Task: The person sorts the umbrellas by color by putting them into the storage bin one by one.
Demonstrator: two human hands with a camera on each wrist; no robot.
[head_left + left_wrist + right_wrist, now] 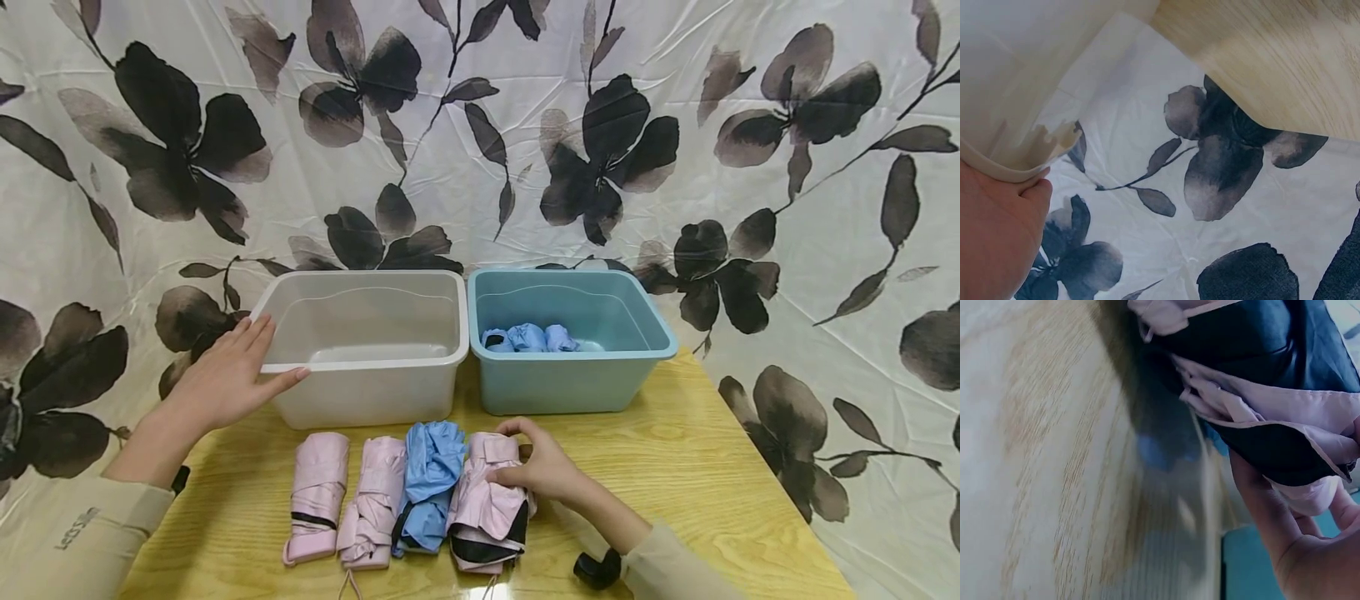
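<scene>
My right hand (pixel 546 465) grips the rightmost pink folded umbrella (pixel 487 492), thumb on one side and fingers round the other. Its black underside shows in loose folds, also in the right wrist view, where fingers wrap the umbrella (pixel 1272 450). To its left lie a blue folded umbrella (pixel 435 467) and two more pink ones, a middle one (pixel 373 500) and a far-left one (pixel 321 483) with a black band. My left hand (pixel 225 375) rests with straight fingers on the left rim of the whitish bin (pixel 367 392); the left wrist view shows the bin's rim (pixel 997 172) against that hand.
A blue bin (pixel 570 383) stands right of the whitish one, with several blue bundles (pixel 528 337) inside. Both are at the back of the wooden table (pixel 675 467), against a flower-printed cloth (pixel 495 150). A black object (pixel 596 571) is by my right wrist.
</scene>
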